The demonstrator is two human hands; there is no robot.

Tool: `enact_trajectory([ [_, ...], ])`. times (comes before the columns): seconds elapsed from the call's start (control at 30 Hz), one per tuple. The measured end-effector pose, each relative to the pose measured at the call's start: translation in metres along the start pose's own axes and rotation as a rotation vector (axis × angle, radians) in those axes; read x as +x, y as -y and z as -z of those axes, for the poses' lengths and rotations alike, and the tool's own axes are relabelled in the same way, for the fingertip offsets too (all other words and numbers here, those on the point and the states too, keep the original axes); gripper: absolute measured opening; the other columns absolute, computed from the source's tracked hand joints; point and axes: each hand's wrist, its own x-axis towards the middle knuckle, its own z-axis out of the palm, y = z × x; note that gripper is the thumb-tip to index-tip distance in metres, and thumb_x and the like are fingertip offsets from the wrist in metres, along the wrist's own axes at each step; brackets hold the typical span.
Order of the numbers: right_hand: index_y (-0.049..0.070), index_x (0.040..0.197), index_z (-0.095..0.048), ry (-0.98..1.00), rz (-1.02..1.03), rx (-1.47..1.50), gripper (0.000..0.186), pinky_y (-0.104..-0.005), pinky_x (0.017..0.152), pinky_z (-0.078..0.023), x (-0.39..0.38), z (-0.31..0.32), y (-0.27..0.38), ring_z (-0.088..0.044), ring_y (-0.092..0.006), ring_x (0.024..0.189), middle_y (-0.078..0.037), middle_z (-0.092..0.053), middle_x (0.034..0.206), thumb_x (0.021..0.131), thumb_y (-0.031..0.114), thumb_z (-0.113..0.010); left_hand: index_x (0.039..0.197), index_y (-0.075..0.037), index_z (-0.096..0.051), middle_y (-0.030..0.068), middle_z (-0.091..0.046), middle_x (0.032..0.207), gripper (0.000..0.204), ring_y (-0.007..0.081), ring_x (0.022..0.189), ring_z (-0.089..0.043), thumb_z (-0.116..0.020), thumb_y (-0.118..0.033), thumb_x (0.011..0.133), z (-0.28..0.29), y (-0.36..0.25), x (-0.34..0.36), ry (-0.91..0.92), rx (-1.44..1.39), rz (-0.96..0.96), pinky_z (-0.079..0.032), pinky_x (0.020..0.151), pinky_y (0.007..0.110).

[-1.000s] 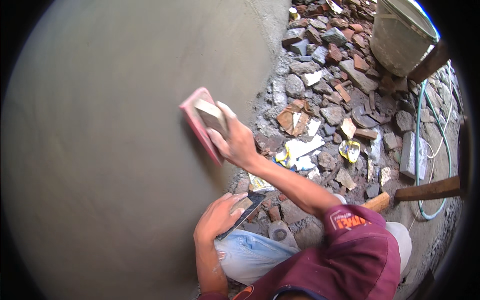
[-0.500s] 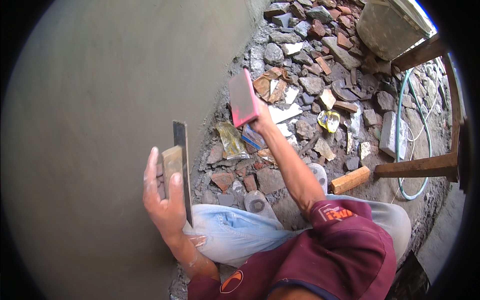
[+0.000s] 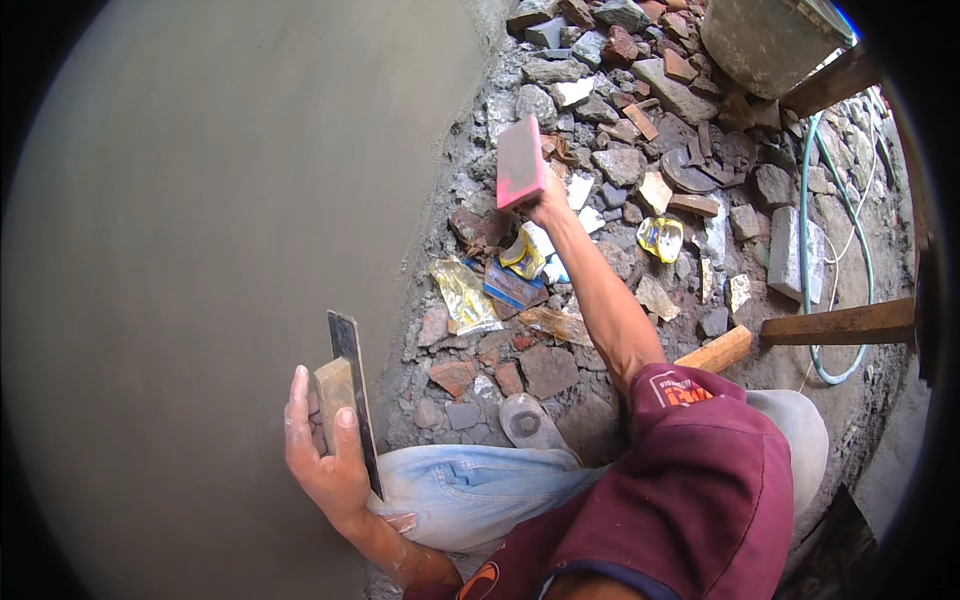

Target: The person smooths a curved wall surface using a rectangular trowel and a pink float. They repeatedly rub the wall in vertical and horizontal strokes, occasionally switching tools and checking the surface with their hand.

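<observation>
My left hand (image 3: 330,455) grips the wooden handle (image 3: 332,385) of a trowel with a dark flat blade (image 3: 355,400) held on edge, at the lower middle beside my jeans. My right hand (image 3: 548,196) is stretched forward over the rubble and holds a pink-rimmed float (image 3: 520,160), its greyish flat face turned up and hiding most of the fingers. To the left of both hands lies a broad surface of smooth grey cement (image 3: 200,230), with a rough edge along the rubble.
Broken stones and bricks (image 3: 650,110), with torn yellow wrappers (image 3: 460,290), fill the strip right of the cement. A dirty bucket (image 3: 760,45) sits at the back right. Wooden legs (image 3: 835,325), a loose wood block (image 3: 715,350), a pale block (image 3: 790,255) and a coiled hose (image 3: 810,180) are at the right.
My right hand has lifted the float off the cement, turned it over and moved it right and forward. My left hand has moved left, turned the trowel on edge, then shifted lower in view.
</observation>
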Motion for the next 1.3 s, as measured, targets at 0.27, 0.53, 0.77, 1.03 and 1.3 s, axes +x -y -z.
enact_trajectory([
  [0.27, 0.008, 0.111, -0.070, -0.065, 0.030, 0.051, 0.035, -0.0435, 0.071, -0.061, 0.075, -0.036, 0.005, -0.071, -0.0223, 0.083, -0.007, -0.073, 0.100, 0.093, 0.038, -0.074, 0.147, 0.000, -0.049, 0.0080, -0.065, 0.107, 0.058, 0.0162, 0.097, -0.061, -0.064, -0.011, 0.092, -0.015, 0.015, 0.015, 0.049, 0.034, -0.060, -0.050, 0.088, 0.031],
  [0.53, 0.010, 0.114, -0.071, -0.031, 0.024, -0.011, 0.039, -0.0415, 0.074, -0.058, 0.076, -0.059, 0.012, -0.070, -0.0204, 0.089, -0.004, -0.073, 0.104, 0.092, 0.041, -0.074, 0.140, -0.001, -0.057, 0.0172, -0.066, 0.116, 0.055, 0.0297, 0.107, -0.065, -0.069, -0.013, 0.088, -0.015, 0.001, 0.022, 0.074, 0.057, -0.021, -0.050, 0.096, 0.041],
  [0.77, 0.010, 0.118, -0.068, 0.147, -0.056, 0.201, 0.028, -0.0424, 0.078, -0.060, 0.103, -0.030, 0.013, -0.071, -0.0230, 0.091, -0.007, -0.072, 0.106, 0.100, 0.032, -0.063, 0.140, -0.002, -0.057, 0.0175, -0.067, 0.114, 0.055, 0.0306, 0.105, -0.065, -0.070, -0.013, 0.088, -0.017, 0.002, 0.020, 0.080, 0.095, -0.073, -0.051, 0.094, 0.040],
  [1.03, 0.008, 0.135, -0.057, 0.580, 0.135, 0.122, 0.036, -0.0418, 0.092, -0.058, 0.042, -0.049, 0.039, -0.068, -0.0250, 0.107, -0.008, -0.068, 0.123, 0.107, 0.025, -0.041, 0.139, -0.005, -0.059, 0.0185, -0.067, 0.109, 0.053, 0.0335, 0.099, -0.067, -0.071, -0.015, 0.088, -0.013, -0.006, 0.025, 0.142, 0.133, -0.169, -0.053, 0.091, 0.039],
  [1.3, 0.003, 0.144, -0.048, 0.895, 0.583, -0.031, 0.047, -0.0307, 0.084, -0.056, -0.120, -0.289, 0.150, -0.063, -0.0117, 0.099, -0.006, -0.063, 0.119, 0.107, 0.032, -0.052, 0.142, -0.015, -0.058, 0.0155, -0.067, 0.119, 0.051, 0.0337, 0.107, -0.066, -0.067, -0.021, 0.093, -0.047, -0.009, 0.050, 0.443, 0.102, -0.217, -0.052, 0.094, 0.038],
])
